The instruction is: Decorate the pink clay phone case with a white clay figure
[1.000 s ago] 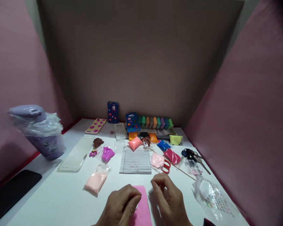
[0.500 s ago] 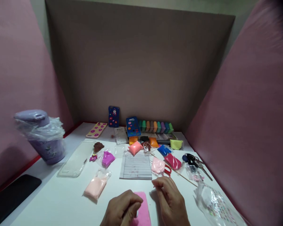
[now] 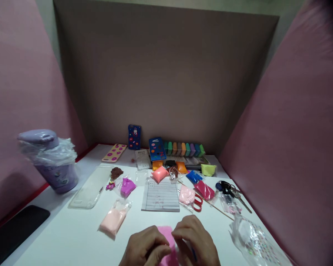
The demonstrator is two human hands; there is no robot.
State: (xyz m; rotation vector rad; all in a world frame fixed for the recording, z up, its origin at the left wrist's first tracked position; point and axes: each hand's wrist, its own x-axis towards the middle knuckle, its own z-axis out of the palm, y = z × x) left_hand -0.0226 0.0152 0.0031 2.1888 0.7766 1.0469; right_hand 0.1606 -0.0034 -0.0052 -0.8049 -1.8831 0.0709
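A flat pink piece (image 3: 166, 232) with rounded corners, like a phone case, lies at the front of the table, partly covered by both hands. My left hand (image 3: 146, 246) is over its left side, with thumb and forefinger pinched together. On the right side, my right hand (image 3: 197, 240) curls its fingers inward, the fingertips close to the left ones. Whatever is between the fingers is too small or hidden to make out. A bit of dark blue shows under my right hand. Beyond the hands lies a lined sheet of paper (image 3: 161, 197).
Bagged clay in peach (image 3: 115, 218), purple (image 3: 127, 187) and pale pink (image 3: 187, 195) lies around the paper. Red-handled scissors (image 3: 198, 203), a thin stick (image 3: 220, 211), keys (image 3: 234, 191) and a bag of beads (image 3: 256, 240) are on the right. A lilac tumbler (image 3: 57, 173) stands left.
My right hand has moved left over the pink piece, close to my left hand. The left hand has shifted slightly right. More of the scissors' handles now shows.
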